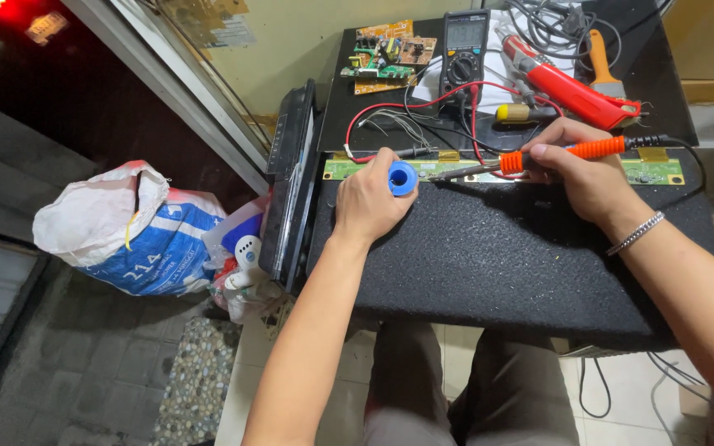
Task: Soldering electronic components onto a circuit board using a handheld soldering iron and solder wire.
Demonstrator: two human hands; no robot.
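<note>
My left hand grips a small blue solder spool at the near edge of a long narrow green circuit board. My right hand holds an orange-handled soldering iron, its metal tip pointing left over the middle of the board. A silver bracelet sits on my right wrist. The board lies across a black foam-covered table.
Behind the board are a black multimeter with red and black leads, a small populated circuit board, a red tool, a scraper with orange handle and tangled cables. A flat black panel leans at the table's left. White-blue sacks lie on the floor.
</note>
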